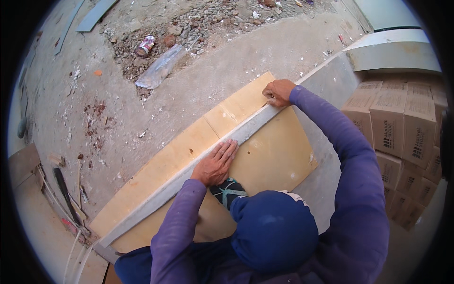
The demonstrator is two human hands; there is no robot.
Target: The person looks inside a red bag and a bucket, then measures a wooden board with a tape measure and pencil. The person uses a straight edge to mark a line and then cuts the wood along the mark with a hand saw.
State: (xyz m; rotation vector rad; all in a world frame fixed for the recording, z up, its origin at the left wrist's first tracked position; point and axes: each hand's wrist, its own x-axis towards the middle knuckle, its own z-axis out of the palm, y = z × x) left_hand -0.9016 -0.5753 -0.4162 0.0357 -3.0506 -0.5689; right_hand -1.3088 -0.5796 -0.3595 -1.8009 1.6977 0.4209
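A tan plywood sheet lies aslant before me, with a long grey straight bar across it. My left hand rests flat on the middle of the bar, fingers stretched out together. At the bar's far right end, by the sheet's upper corner, my right hand is closed in a pinch. What its fingers hold, if anything, is too small to make out. A thin dark line crosses the strip of plywood beyond the bar. My shoe stands on the sheet beside my left hand, below my bent blue-clad knee.
Brown cartons are stacked at the right. Gravel rubble lies beyond the sheet, with a clear plastic bag and a crumpled can. A black-handled tool and sticks lie at the left. Grey strips lie at the far left.
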